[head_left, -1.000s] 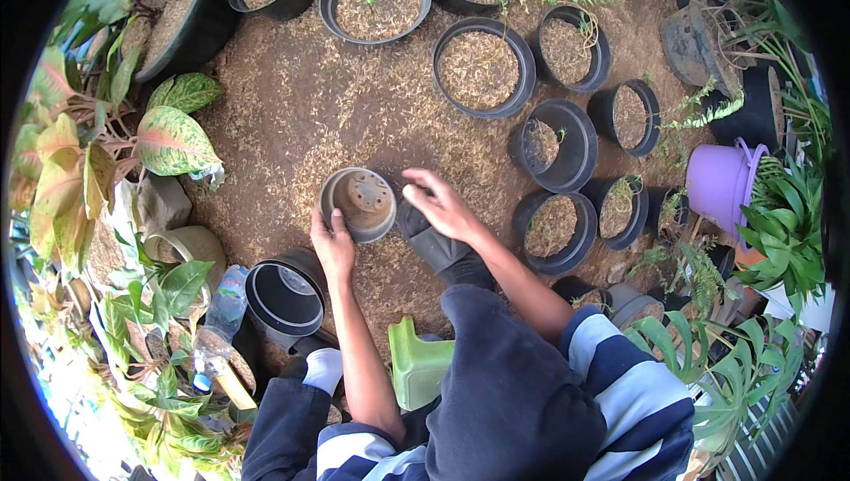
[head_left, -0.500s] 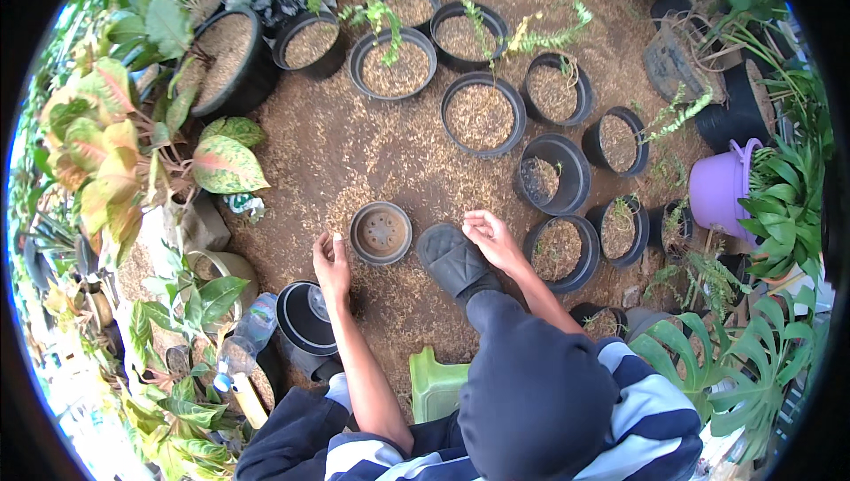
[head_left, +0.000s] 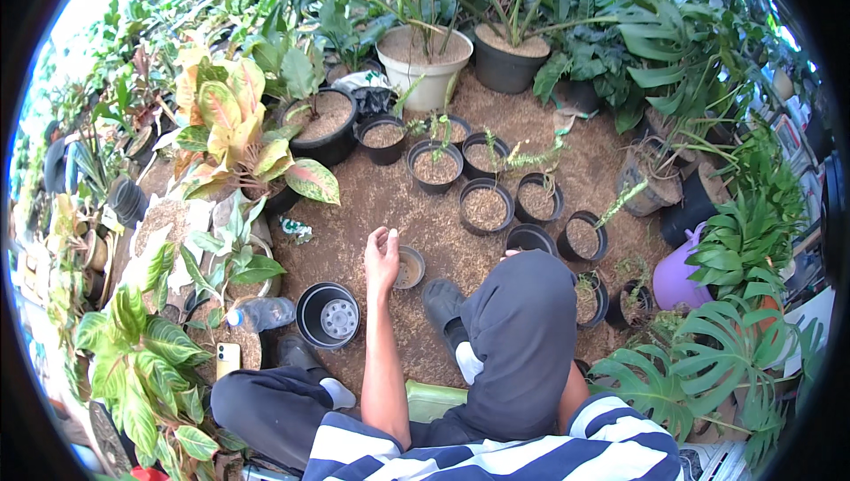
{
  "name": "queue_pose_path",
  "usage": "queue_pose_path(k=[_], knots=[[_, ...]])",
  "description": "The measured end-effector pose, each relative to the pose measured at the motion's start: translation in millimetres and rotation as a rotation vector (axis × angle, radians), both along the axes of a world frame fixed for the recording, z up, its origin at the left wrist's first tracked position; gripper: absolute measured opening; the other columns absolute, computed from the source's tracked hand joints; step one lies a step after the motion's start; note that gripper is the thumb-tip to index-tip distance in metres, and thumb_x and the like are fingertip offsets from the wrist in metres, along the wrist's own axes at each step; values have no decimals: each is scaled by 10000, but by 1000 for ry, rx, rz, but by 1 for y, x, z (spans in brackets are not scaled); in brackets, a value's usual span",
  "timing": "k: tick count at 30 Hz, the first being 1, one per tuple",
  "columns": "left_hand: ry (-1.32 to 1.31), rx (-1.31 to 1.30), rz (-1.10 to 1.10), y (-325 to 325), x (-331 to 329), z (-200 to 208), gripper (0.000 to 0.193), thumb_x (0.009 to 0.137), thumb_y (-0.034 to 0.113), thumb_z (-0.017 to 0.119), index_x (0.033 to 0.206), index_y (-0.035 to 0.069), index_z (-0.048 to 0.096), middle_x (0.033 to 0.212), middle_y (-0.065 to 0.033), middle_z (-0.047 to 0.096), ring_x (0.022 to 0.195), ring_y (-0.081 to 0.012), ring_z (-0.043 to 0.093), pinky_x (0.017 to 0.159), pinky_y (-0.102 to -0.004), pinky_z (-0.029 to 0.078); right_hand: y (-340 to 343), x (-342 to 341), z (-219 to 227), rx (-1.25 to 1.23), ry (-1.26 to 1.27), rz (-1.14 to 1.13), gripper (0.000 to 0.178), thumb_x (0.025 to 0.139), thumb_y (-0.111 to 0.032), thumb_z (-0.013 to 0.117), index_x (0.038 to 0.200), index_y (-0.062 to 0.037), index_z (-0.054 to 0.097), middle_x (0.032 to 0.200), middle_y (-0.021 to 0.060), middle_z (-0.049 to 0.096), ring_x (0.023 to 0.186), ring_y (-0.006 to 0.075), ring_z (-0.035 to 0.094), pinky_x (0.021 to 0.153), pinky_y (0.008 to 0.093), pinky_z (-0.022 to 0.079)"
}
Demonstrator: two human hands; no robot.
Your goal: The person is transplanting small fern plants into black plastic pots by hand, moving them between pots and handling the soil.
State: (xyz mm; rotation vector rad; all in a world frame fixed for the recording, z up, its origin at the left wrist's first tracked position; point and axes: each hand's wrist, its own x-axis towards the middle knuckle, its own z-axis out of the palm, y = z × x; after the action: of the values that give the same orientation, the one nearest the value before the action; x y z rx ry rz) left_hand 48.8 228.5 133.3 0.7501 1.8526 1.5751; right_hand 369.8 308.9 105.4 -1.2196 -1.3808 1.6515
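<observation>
lowered since a second ago from a tilted hold to flat on the ground (head_left: pixel 359 187): small pot (head_left: pixel 411 268), no filling visible inside. nearest, beside the left shoe (head_left: pixel 299 352), black pot (head_left: pixel 312 304) with a grey holed disc (head_left: pixel 339 318) at the bottom. slightly farther, left hand (head_left: pixel 382 258), apparently freed by that, fingers loosely curled around nothing visible, partly in front of the small pot; cannot tell whether touching. right hand (head_left: pixel 513 253) mostly behind the raised knee (head_left: pixel 527 304); cannot tell its grip. beyond, round pots (head_left: pixel 434 190) of brown mix (head_left: pixel 486 208), some with ferns (head_left: pixel 536 159). farthest, white pot (head_left: pixel 423 84), also filled, with tall stems (head_left: pixel 427 25).
</observation>
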Motion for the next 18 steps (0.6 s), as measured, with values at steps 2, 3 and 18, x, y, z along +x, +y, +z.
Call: queue_pose_path(k=[2, 3, 18], knots=[[28, 50, 9, -2, -3, 19, 554, 1000, 351, 613, 1365, -48, 493, 1283, -231, 618, 1200, -279, 603, 1013, -379, 473, 1, -10, -3, -2, 169, -41, 396, 968, -209, 669, 1303, -62, 517, 1127, 112, 648, 1011, 218, 660, 854, 373, 562], [20, 78, 3, -2, -4, 22, 568, 1002, 368, 607, 1370, -48, 489, 1290, -231, 614, 1206, -280, 598, 1022, -378, 464, 3, -15, -8, -9, 248, -67, 397, 971, -212, 665, 1307, -66, 512, 1133, 111, 646, 1012, 222, 662, 853, 377, 564], [217, 86, -169, 51, -64, 131, 529, 992, 413, 608, 1260, -43, 583, 1166, -190, 676, 1089, -246, 635, 938, -360, 492, 80, -60, 143, -27, 372, -29, 376, 1013, -320, 596, 1314, -138, 461, 1188, 85, 628, 1019, 231, 680, 813, 376, 573]])
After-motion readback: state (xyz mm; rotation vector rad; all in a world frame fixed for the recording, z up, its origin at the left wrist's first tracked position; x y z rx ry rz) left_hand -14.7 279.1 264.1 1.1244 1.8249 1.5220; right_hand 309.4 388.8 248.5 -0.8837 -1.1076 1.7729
